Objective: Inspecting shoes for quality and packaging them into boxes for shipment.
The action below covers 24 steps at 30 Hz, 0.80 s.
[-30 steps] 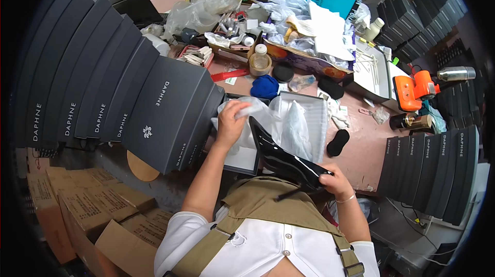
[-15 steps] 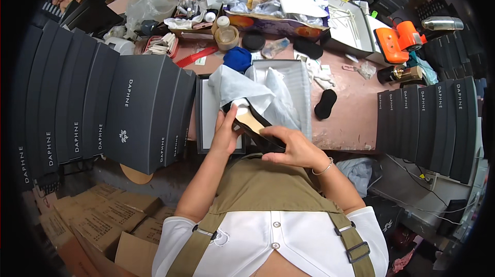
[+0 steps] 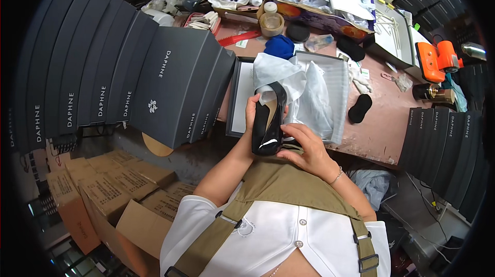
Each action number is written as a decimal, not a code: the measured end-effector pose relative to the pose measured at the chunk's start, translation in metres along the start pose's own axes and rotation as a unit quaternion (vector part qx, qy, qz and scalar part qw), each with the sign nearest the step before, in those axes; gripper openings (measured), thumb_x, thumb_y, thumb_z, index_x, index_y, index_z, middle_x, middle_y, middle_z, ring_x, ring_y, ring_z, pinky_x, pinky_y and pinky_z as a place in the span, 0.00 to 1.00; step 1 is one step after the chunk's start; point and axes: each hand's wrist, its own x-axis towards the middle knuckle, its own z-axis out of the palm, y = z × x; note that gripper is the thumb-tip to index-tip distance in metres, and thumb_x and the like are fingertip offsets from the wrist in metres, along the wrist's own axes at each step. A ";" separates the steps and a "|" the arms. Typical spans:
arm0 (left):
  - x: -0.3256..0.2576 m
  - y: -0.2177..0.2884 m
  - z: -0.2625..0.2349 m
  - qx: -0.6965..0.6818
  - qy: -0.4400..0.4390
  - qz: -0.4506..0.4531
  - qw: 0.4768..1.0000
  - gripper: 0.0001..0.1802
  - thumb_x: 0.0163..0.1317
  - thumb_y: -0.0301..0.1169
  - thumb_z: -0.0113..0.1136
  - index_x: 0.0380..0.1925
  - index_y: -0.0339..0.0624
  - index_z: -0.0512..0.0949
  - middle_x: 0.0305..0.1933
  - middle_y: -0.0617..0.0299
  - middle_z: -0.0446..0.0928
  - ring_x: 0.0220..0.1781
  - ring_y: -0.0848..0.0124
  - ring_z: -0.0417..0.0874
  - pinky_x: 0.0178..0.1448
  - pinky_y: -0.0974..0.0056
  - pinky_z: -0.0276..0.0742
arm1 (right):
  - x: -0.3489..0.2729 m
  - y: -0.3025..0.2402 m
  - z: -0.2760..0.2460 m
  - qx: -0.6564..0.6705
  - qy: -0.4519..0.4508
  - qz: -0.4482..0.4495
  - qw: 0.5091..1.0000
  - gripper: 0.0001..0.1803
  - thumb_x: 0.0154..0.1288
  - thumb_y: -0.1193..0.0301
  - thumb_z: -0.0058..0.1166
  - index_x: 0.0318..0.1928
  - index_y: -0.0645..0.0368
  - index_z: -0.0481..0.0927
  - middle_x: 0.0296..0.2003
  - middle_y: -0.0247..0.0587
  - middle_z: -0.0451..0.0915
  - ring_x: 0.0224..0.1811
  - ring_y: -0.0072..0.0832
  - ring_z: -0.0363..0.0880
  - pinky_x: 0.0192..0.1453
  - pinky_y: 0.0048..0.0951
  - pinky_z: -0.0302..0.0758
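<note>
A black pointed-toe shoe (image 3: 262, 125) is held close to my body, its toe toward me and its pale insole showing. White padding lies in its heel end. My left hand (image 3: 250, 117) is closed round the shoe's left side, with part of the fingers hidden behind it. At the toe's right side, my right hand (image 3: 308, 148) grips with thumb and fingers. Just beyond lies an open shoebox (image 3: 236, 96) lined with tissue paper (image 3: 278, 68). A wrapped bundle of white tissue (image 3: 317, 101) rests in its right part.
Dark shoeboxes (image 3: 170, 81) are stacked at the left, and more boxes (image 3: 438, 148) at the right. A black oval pad (image 3: 360, 108), a blue cloth (image 3: 279, 47), a red comb (image 3: 240, 38) and an orange device (image 3: 430, 62) lie on the table. Cardboard cartons (image 3: 111, 189) stand lower left.
The shoe has turned from slanting to nearly upright in the picture, toe toward me. My right hand has shifted from its opening to the toe's side. The whole view has swung leftward.
</note>
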 end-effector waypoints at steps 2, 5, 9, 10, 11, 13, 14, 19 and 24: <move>0.001 0.002 -0.004 -0.025 -0.017 0.000 1.000 0.29 0.57 0.54 0.50 0.42 0.37 0.77 0.37 0.54 0.80 0.38 0.59 0.83 0.44 0.59 0.81 | 0.001 0.000 0.004 -0.004 -0.003 -0.006 1.000 0.34 0.48 0.63 0.71 0.55 0.62 0.74 0.49 0.49 0.76 0.48 0.42 0.77 0.52 0.35 0.74; -0.001 0.000 -0.005 -0.047 -0.039 0.011 0.998 0.29 0.57 0.53 0.51 0.42 0.36 0.77 0.37 0.53 0.81 0.38 0.59 0.83 0.46 0.60 0.80 | 0.003 -0.004 0.008 -0.026 0.022 -0.036 0.999 0.34 0.47 0.63 0.71 0.55 0.61 0.75 0.47 0.47 0.76 0.45 0.42 0.76 0.50 0.35 0.74; -0.002 0.000 0.001 -0.075 -0.053 0.035 0.995 0.23 0.58 0.48 0.55 0.40 0.38 0.77 0.37 0.55 0.81 0.40 0.62 0.82 0.48 0.58 0.79 | 0.008 -0.018 0.007 -0.063 0.055 -0.067 0.994 0.28 0.46 0.62 0.71 0.47 0.61 0.78 0.41 0.42 0.76 0.41 0.39 0.75 0.45 0.35 0.74; -0.002 0.000 0.003 -0.081 -0.054 0.047 0.994 0.20 0.58 0.46 0.56 0.40 0.40 0.76 0.37 0.56 0.80 0.40 0.63 0.82 0.48 0.58 0.79 | 0.007 -0.018 0.007 -0.063 0.054 -0.081 0.993 0.26 0.46 0.62 0.71 0.44 0.60 0.78 0.39 0.41 0.75 0.40 0.38 0.75 0.44 0.35 0.74; -0.002 -0.001 0.005 -0.094 -0.049 0.040 0.994 0.20 0.58 0.45 0.57 0.40 0.41 0.76 0.38 0.57 0.80 0.40 0.64 0.81 0.48 0.58 0.78 | 0.006 -0.017 0.008 -0.064 0.053 -0.094 0.992 0.24 0.45 0.62 0.71 0.40 0.60 0.78 0.38 0.40 0.75 0.39 0.37 0.74 0.42 0.35 0.73; 0.001 -0.001 0.004 -0.119 -0.056 0.050 0.990 0.19 0.57 0.45 0.58 0.40 0.41 0.76 0.38 0.58 0.80 0.39 0.65 0.81 0.48 0.58 0.78 | 0.003 -0.016 0.012 -0.063 0.064 -0.115 0.989 0.19 0.45 0.61 0.71 0.31 0.57 0.77 0.34 0.37 0.73 0.36 0.34 0.74 0.38 0.34 0.71; 0.002 -0.001 0.005 -0.132 -0.060 0.056 0.988 0.19 0.57 0.45 0.58 0.40 0.41 0.76 0.38 0.58 0.80 0.39 0.66 0.81 0.48 0.58 0.78 | 0.002 -0.015 0.012 -0.065 0.060 -0.118 0.989 0.18 0.45 0.61 0.71 0.31 0.57 0.78 0.34 0.37 0.74 0.36 0.34 0.74 0.38 0.33 0.71; 0.005 0.004 0.013 -0.102 -0.079 0.048 0.990 0.18 0.55 0.45 0.60 0.38 0.44 0.78 0.34 0.61 0.81 0.37 0.66 0.81 0.45 0.59 0.78 | -0.001 -0.015 0.014 -0.061 0.055 -0.121 0.989 0.18 0.46 0.61 0.71 0.32 0.56 0.78 0.34 0.36 0.74 0.35 0.34 0.73 0.38 0.32 0.70; 0.005 0.003 0.014 -0.099 -0.096 0.045 0.989 0.18 0.55 0.45 0.59 0.37 0.43 0.79 0.35 0.60 0.81 0.37 0.66 0.81 0.45 0.59 0.78 | -0.005 -0.014 0.016 -0.060 0.059 -0.124 0.989 0.17 0.46 0.62 0.71 0.32 0.56 0.78 0.33 0.36 0.74 0.34 0.34 0.73 0.37 0.32 0.70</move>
